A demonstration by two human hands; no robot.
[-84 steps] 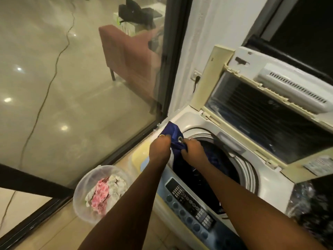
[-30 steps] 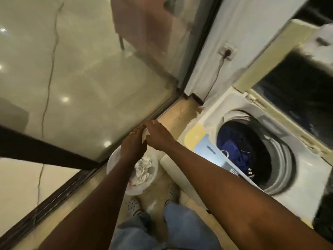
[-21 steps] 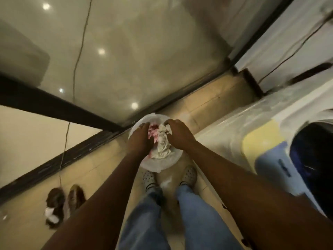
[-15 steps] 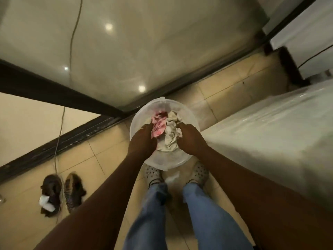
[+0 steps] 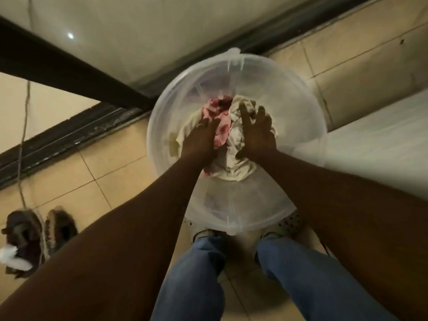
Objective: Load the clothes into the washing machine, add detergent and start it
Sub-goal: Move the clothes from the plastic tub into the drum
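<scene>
A translucent plastic basin (image 5: 294, 98) stands on the tiled floor in front of my feet. In it lie a pink patterned cloth (image 5: 222, 129) and a crumpled white cloth (image 5: 234, 165). Both my hands are inside the basin. My left hand (image 5: 200, 140) has its fingers curled into the pink cloth. My right hand (image 5: 257, 133) lies on the white cloth with its fingers spread and the tips pressed into the fabric. The white side of the washing machine (image 5: 382, 147) shows at the right; its drum is out of view.
A dark sliding-door track (image 5: 69, 133) and glass panel run behind the basin. A pair of dark shoes (image 5: 39, 237) sits on the floor at the left. My jeans (image 5: 301, 281) and light clogs (image 5: 289, 224) are just below the basin.
I have turned from the washer drum, where a blue garment went in, down to the basin. Both hands have sunk into the basin onto the pink and white cloths.
</scene>
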